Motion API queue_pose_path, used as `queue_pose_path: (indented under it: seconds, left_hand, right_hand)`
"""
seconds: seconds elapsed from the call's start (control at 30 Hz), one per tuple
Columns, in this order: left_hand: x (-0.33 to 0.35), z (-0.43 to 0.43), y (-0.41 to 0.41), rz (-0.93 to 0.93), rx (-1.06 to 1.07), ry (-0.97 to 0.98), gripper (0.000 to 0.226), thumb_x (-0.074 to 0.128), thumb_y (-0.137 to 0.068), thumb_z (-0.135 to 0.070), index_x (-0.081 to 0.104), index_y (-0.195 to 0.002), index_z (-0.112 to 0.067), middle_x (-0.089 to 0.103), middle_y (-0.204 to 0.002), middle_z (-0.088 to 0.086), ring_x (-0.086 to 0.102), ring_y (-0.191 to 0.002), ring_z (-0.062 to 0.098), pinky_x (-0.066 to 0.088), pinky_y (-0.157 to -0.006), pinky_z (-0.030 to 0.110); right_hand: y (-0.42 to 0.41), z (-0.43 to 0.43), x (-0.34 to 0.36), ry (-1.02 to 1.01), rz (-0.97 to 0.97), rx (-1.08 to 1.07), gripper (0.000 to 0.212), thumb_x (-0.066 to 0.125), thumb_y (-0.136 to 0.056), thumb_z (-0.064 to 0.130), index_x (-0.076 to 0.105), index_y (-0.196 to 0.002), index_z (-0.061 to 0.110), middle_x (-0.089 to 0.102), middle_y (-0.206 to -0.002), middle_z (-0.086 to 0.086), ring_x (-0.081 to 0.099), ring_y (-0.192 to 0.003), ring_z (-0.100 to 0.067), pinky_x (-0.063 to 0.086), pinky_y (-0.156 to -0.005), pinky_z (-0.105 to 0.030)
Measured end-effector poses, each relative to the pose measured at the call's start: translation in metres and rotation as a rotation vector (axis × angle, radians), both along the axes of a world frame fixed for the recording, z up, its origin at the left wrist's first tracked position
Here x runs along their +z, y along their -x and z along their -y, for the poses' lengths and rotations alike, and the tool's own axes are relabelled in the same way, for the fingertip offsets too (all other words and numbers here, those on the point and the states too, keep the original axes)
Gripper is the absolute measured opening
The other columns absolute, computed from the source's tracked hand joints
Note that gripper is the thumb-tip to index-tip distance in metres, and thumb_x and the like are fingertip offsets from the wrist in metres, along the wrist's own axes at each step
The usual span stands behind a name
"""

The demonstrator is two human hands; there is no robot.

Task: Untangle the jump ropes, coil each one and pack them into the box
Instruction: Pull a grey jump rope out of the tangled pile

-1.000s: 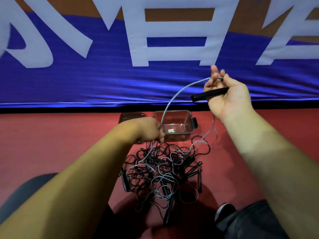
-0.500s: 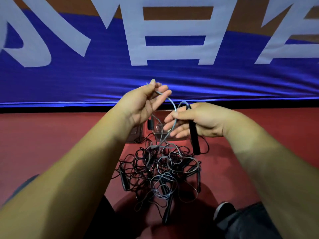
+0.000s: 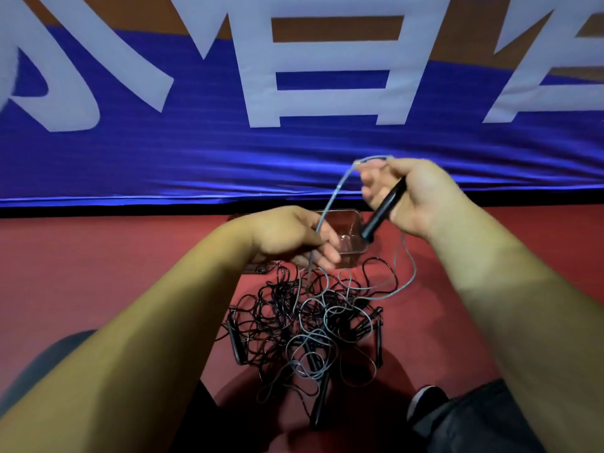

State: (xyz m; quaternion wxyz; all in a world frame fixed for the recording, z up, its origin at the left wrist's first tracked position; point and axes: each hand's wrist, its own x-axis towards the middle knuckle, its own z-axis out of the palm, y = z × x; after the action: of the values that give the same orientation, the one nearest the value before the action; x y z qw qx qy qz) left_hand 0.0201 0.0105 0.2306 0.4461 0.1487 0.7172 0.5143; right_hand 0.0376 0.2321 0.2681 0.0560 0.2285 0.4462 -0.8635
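Observation:
A tangle of black and grey jump ropes point(image 3: 307, 325) with several black handles lies on the red floor before me. My right hand point(image 3: 411, 194) is raised above it, gripping a black handle point(image 3: 384, 209) and a loop of the grey rope point(image 3: 336, 191). That grey rope runs down to my left hand point(image 3: 294, 237), which grips it just above the pile. Behind my hands stands a clear plastic box point(image 3: 351, 237), partly hidden by them.
A blue, white and orange banner point(image 3: 294, 125) stands upright along the far edge of the red floor point(image 3: 98, 273). The box lid point(image 3: 258, 268) lies behind my left wrist. My dark-trousered knees and a shoe point(image 3: 425, 400) are at the bottom.
My hands were close together; my right hand has since risen up and right with the handle, and my left hand has dropped towards the pile, stretching the grey rope between them.

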Motion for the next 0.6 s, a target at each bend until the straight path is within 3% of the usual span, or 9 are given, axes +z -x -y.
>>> queue_pose_path:
  seconds: [0.07, 0.13, 0.2, 0.3, 0.37, 0.47, 0.53, 0.6]
  left_hand:
    - [0.01, -0.001, 0.001, 0.099, 0.154, -0.167, 0.021, 0.044, -0.111, -0.01, 0.064, -0.116, -0.006, 0.075, -0.108, 0.017, 0.077, -0.095, 0.026, 0.063, -0.08, 0.036]
    - [0.02, -0.004, 0.007, 0.16, 0.319, -0.349, 0.019, 0.047, -0.109, -0.011, 0.065, -0.112, -0.006, 0.077, -0.102, 0.014, 0.078, -0.088, 0.022, 0.066, -0.075, 0.034]
    - [0.027, -0.004, 0.014, 0.194, 0.48, -0.49, 0.016, 0.05, -0.108, -0.013, 0.064, -0.108, -0.005, 0.076, -0.095, 0.011, 0.078, -0.085, 0.02, 0.066, -0.073, 0.034]
    - [0.029, -0.003, 0.025, 0.29, 0.708, -0.61, 0.019, 0.053, -0.108, -0.017, 0.064, -0.102, -0.003, 0.076, -0.09, 0.011, 0.079, -0.085, 0.021, 0.066, -0.078, 0.039]
    - [0.024, -0.001, 0.031, 0.343, 0.805, -0.616, 0.027, 0.051, -0.11, -0.023, 0.062, -0.096, -0.002, 0.074, -0.091, 0.014, 0.078, -0.084, 0.024, 0.065, -0.08, 0.041]
    - [0.018, -0.002, 0.031, 0.339, 0.805, -0.469, 0.041, 0.043, -0.112, -0.038, 0.06, -0.092, -0.007, 0.074, -0.088, 0.012, 0.074, -0.084, 0.024, 0.064, -0.079, 0.042]
    - [0.018, -0.004, 0.022, 0.278, 0.688, -0.299, 0.033, 0.038, -0.111, -0.03, 0.062, -0.1, -0.009, 0.075, -0.088, 0.009, 0.073, -0.079, 0.024, 0.06, -0.079, 0.04]
    - [0.018, -0.007, 0.01, 0.239, 0.461, -0.172, 0.026, 0.036, -0.102, -0.01, 0.062, -0.103, -0.008, 0.074, -0.094, 0.013, 0.073, -0.081, 0.027, 0.058, -0.081, 0.039]
  right_hand:
    - [-0.005, 0.003, -0.007, -0.323, 0.155, 0.223, 0.03, 0.049, -0.108, 0.011, 0.063, -0.133, 0.004, 0.079, -0.097, -0.011, 0.075, -0.07, -0.017, 0.062, -0.065, -0.033]
    - [-0.014, 0.008, -0.015, -0.498, 0.223, 0.498, 0.03, 0.053, -0.105, 0.01, 0.067, -0.131, 0.006, 0.079, -0.11, -0.01, 0.077, -0.089, -0.024, 0.06, -0.083, -0.04]
    - [-0.024, 0.013, -0.02, -0.552, 0.197, 0.777, 0.033, 0.052, -0.106, 0.008, 0.067, -0.136, 0.009, 0.077, -0.127, -0.008, 0.072, -0.114, -0.031, 0.053, -0.104, -0.047]
    - [-0.032, 0.023, -0.023, -0.555, 0.086, 0.977, 0.027, 0.051, -0.111, 0.014, 0.071, -0.128, 0.019, 0.075, -0.133, -0.001, 0.068, -0.126, -0.026, 0.051, -0.108, -0.043]
    - [-0.031, 0.03, -0.021, -0.52, 0.048, 0.885, 0.021, 0.051, -0.112, 0.02, 0.071, -0.114, 0.014, 0.078, -0.123, -0.011, 0.073, -0.117, -0.03, 0.057, -0.099, -0.04]
    - [-0.026, 0.036, -0.012, -0.4, 0.033, 0.604, 0.022, 0.051, -0.111, 0.019, 0.068, -0.104, 0.008, 0.08, -0.101, -0.018, 0.079, -0.084, -0.026, 0.064, -0.073, -0.033]
    - [-0.021, 0.035, -0.005, -0.272, 0.014, 0.407, 0.021, 0.051, -0.111, 0.016, 0.067, -0.102, 0.006, 0.08, -0.09, -0.016, 0.079, -0.071, -0.023, 0.065, -0.062, -0.03]
    - [-0.014, 0.033, 0.0, -0.094, -0.009, 0.224, 0.02, 0.051, -0.111, 0.014, 0.065, -0.101, 0.005, 0.08, -0.088, -0.015, 0.078, -0.067, -0.021, 0.063, -0.057, -0.028]
